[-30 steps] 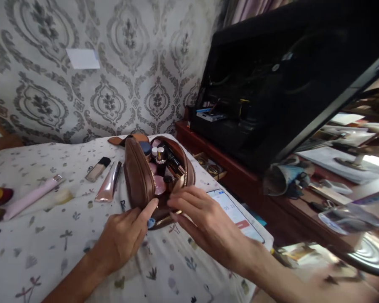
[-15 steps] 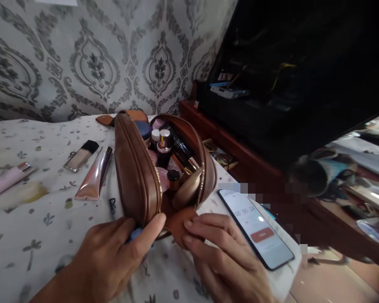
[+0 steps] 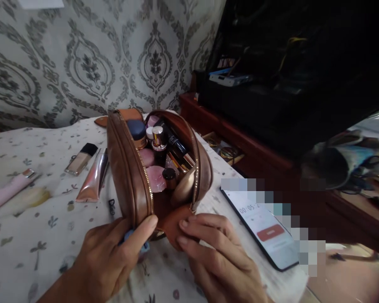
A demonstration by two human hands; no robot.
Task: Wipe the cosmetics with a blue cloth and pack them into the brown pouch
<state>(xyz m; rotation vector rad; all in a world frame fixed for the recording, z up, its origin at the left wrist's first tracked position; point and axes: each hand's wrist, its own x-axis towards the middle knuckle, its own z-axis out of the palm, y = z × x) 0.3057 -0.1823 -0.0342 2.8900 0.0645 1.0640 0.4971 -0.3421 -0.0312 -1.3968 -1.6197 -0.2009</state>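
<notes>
A brown zippered makeup bag (image 3: 123, 164) stands unzipped on the patterned cloth, its mouth spread wide. Inside are a jar with a dark blue lid (image 3: 136, 129), a pink round container (image 3: 156, 178), a small black-capped bottle (image 3: 169, 177), a silver-capped bottle (image 3: 158, 136) and a black tube (image 3: 176, 141). My left hand (image 3: 113, 252) pinches the near left edge of the bag, thumb on top; something blue (image 3: 142, 244) shows beneath it. With its fingertips, my right hand (image 3: 221, 252) grips the tan end tab of the same bag.
To the left lie a foundation bottle (image 3: 81, 159), a metallic pink tube (image 3: 93, 179) and a pale pink tube (image 3: 11, 191). A phone (image 3: 265, 231) showing a timer rests at the right edge of the cloth. Beyond stands a dark red wooden cabinet (image 3: 221, 126).
The bag's mouth is spread wider, so more of the pink container and the inside show. Both hands keep their hold on the bag. The view has shifted slightly.
</notes>
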